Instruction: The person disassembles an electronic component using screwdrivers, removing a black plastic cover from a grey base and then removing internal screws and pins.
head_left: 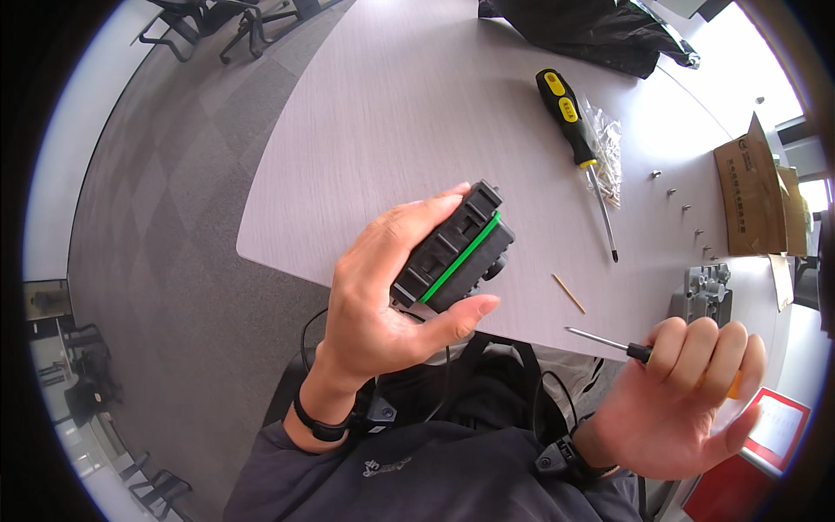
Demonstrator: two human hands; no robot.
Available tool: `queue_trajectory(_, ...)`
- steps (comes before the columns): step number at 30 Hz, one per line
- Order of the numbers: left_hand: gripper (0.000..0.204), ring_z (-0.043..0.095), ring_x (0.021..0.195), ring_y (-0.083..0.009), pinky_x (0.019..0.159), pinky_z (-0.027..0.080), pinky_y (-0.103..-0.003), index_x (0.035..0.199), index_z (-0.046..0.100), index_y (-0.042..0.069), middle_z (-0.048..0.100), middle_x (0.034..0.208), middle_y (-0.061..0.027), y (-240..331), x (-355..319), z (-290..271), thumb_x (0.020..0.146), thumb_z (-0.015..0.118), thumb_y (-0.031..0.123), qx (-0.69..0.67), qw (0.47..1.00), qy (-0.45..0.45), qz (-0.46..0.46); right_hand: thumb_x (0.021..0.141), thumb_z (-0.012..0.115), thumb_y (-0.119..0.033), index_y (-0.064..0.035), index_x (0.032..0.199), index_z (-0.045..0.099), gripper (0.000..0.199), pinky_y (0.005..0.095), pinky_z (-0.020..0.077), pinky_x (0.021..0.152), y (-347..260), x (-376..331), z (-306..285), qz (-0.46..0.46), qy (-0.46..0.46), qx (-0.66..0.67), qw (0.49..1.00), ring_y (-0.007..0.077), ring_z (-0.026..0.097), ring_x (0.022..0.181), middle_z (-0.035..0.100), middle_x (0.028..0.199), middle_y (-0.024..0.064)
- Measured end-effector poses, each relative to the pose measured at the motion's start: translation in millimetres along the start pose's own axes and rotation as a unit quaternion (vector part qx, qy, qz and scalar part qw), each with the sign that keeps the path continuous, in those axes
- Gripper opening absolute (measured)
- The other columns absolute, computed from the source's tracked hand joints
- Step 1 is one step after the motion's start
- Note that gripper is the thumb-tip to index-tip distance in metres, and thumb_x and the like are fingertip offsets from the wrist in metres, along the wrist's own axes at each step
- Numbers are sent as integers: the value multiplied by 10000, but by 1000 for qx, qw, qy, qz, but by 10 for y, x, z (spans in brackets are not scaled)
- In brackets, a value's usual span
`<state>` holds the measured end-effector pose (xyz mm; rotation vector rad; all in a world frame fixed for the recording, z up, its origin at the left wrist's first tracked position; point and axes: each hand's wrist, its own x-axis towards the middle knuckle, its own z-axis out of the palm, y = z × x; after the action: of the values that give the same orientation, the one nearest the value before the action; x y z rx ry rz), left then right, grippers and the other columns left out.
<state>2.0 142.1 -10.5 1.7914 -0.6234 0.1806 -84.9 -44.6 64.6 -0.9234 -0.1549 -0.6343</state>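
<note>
My left hand [370,287] grips a black boxy device [465,248] with a bright green seam, tilted above the table's front edge. Fingers wrap its far side, and the thumb lies along the near end. A round black knob sticks out of its right face. In my right hand [683,396] is a small screwdriver [600,337], its thin shaft pointing left toward the device but apart from it. The fist hides most of the handle; a black collar and a bit of orange show. A thin wooden stick [570,294] lies on the table beyond the screwdriver tip.
A large yellow-and-black screwdriver [570,122] rests beside a clear bag of small parts [607,165]. Several screws [671,191] stand in a row toward a cardboard box [746,196]. Near my right hand sits a grey housing [703,291]. A black plastic bag [591,30] lies at the back.
</note>
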Motion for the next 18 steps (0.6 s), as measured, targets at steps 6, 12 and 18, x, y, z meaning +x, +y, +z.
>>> queue_trajectory(6, 550, 631, 1027, -301, 912, 453, -381, 1143, 590, -35, 654, 1115, -182, -98, 40, 55, 659, 773, 155, -41, 994, -46, 86, 942, 410, -220, -171, 570, 265, 402, 261, 185, 462, 446, -34, 175, -120, -34, 135, 983, 102, 148, 403, 177, 481, -75)
queue_trajectory(12, 440, 647, 990, -308, 890, 459, -380, 1085, 621, -50, 664, 1068, -200, -133, 89, 80, 706, 703, 158, -75, 993, -50, 72, 616, 418, 90, -70, 500, 305, 228, 273, 216, 340, 741, 57, 5, -217, -251, 169, 928, 139, 328, 343, 371, 462, 70)
queue_trajectory(18, 439, 633, 973, -358, 861, 475, -426, 1023, 615, -123, 646, 1027, -288, -134, 140, 51, 784, 561, 241, -51, 993, -81, 71, 948, 448, -209, -145, 471, 349, 492, 241, 181, 328, 856, 77, 215, -272, -150, 146, 939, 74, 256, 293, 294, 401, -48)
